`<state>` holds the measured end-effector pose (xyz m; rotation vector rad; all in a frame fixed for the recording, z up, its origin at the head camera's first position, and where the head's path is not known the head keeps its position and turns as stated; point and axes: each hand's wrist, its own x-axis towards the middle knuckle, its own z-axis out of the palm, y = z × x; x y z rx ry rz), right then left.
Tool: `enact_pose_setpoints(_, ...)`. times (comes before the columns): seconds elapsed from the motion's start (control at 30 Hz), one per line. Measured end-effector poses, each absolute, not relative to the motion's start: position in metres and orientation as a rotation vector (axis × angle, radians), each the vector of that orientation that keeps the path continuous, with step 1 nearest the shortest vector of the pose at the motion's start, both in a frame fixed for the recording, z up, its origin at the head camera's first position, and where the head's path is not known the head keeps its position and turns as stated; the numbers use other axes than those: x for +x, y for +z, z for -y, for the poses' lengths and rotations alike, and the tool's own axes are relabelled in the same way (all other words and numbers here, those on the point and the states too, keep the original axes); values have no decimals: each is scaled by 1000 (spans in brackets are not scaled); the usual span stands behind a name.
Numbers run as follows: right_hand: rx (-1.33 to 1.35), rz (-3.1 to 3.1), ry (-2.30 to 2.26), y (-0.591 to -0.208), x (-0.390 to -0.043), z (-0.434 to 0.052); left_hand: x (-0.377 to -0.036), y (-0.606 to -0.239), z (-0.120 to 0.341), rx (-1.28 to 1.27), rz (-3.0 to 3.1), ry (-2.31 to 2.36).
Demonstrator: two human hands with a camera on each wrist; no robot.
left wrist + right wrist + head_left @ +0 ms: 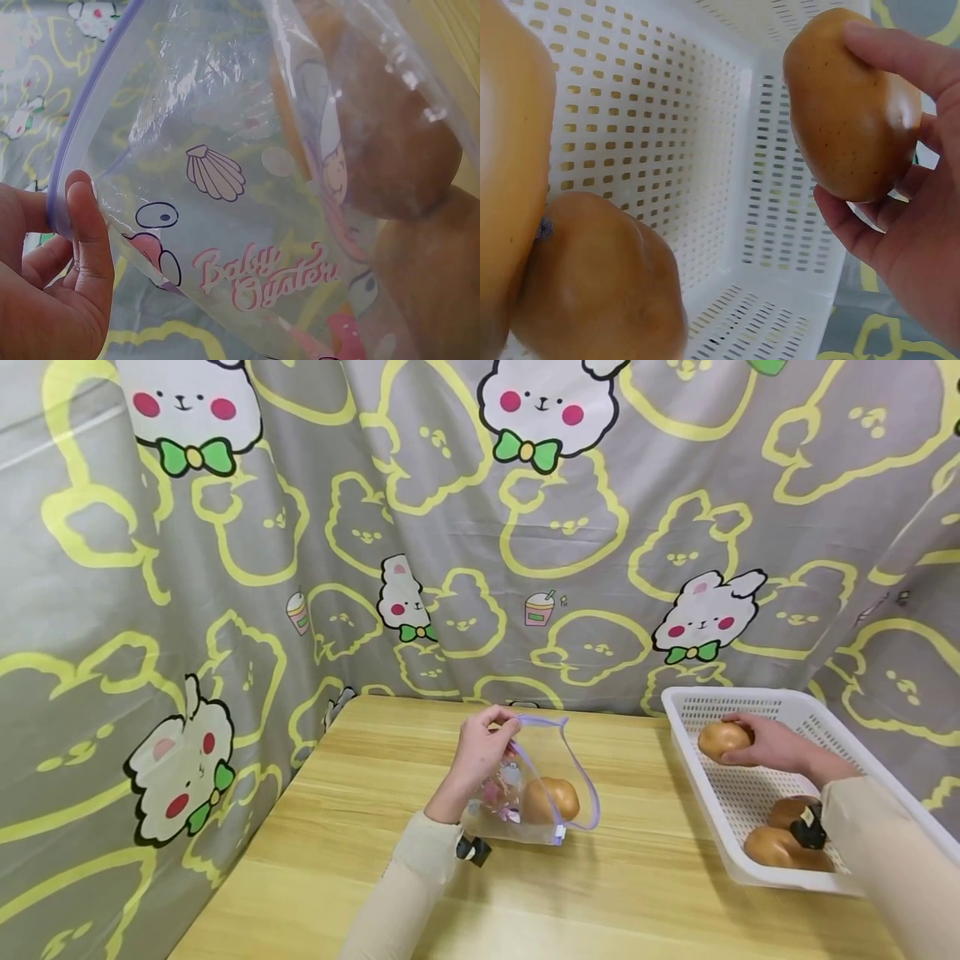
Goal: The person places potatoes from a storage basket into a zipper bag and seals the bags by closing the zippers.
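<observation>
Pinching the purple zip rim of a clear printed bag, the left hand is holding its mouth open above the wooden table; thumb and fingers are closing on the rim, as the left wrist view is showing. One brown potato is lying inside the bag, near its bottom, with the bag resting on the table. To the right, well apart from the bag, the right hand is gripping another potato with curled fingers, holding it inside the white perforated basket near its far end. Two more potatoes are sitting touching each other at the near end of the basket. A bunny-print curtain is hanging behind the table
</observation>
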<state>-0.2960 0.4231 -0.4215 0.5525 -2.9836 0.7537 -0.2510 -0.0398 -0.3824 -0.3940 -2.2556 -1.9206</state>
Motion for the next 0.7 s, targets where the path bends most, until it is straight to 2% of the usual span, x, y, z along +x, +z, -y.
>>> enact_pose_setpoints(0.47, 518, 2925, 912, -395, -276, -406, -251, -380, 37, -415, 2253, -1958)
enact_pose_setpoints(0.7, 670, 2802, 884, -381, -264, -379, -235, -361, 37, -439, 2288, -1953)
